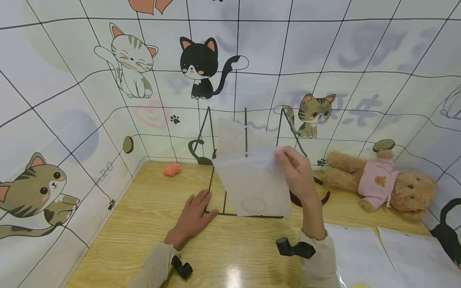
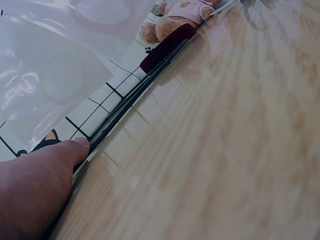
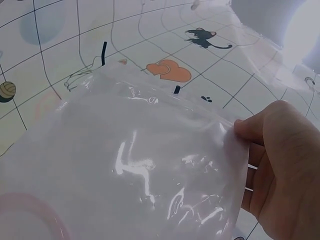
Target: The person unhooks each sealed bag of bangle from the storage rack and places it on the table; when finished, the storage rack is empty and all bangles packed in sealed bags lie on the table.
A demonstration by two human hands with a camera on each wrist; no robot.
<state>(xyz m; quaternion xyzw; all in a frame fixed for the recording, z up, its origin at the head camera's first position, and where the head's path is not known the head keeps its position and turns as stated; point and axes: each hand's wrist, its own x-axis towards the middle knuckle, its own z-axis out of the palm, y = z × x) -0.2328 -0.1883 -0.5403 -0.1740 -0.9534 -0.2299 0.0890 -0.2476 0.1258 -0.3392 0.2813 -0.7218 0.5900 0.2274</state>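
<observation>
The right hand (image 1: 298,170) pinches a translucent plastic pouch (image 1: 252,184) by its upper right corner, in front of a black wire rack (image 1: 246,117) on the worktop (image 1: 234,242); a second pouch (image 1: 230,136) shows behind. The left hand (image 1: 194,214) grasps nothing, its thumb at the rack's base. Gripped at one corner, the limp film could sag or twist — its lower edge might catch a wire, and a tug could drag the rack.
</observation>
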